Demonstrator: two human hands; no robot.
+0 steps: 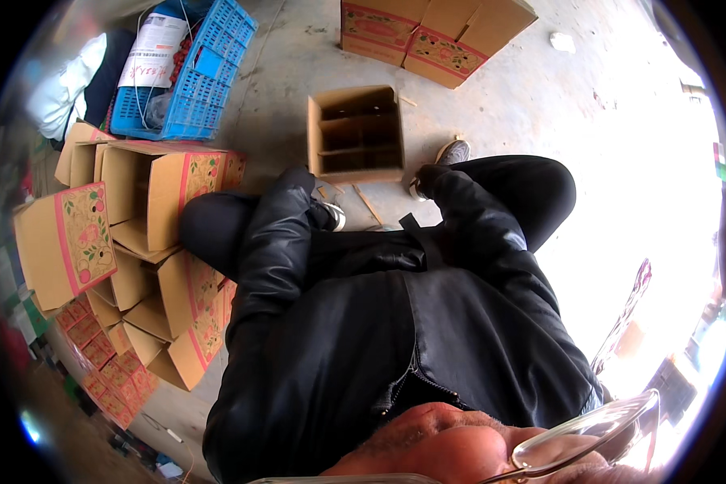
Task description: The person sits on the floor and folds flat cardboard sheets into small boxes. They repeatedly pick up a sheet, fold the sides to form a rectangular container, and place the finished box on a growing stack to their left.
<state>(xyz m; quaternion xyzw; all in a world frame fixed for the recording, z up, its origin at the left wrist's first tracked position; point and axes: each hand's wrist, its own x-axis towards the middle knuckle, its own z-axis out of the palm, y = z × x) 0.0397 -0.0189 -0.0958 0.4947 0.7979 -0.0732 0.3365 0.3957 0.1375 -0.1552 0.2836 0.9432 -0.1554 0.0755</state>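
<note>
On the concrete floor before my feet stands an open cardboard box (356, 174), its inside split into several compartments by cardboard dividers. My left hand (298, 178) is a dark shape at the end of a black sleeve, close to the box's near left corner. Low by my right shoe (453, 152), just off the near right corner of the box, is my right hand (432, 179), dark too. The fingers of both hands are too dark to make out, and I cannot tell whether either touches the box.
Several open cardboard cartons (127, 189) with pink patterned sides are piled at my left. Behind them sits a blue plastic crate (210, 81) with papers. Larger patterned cartons (436, 44) stand ahead. Thin cardboard strips (368, 203) lie between my feet.
</note>
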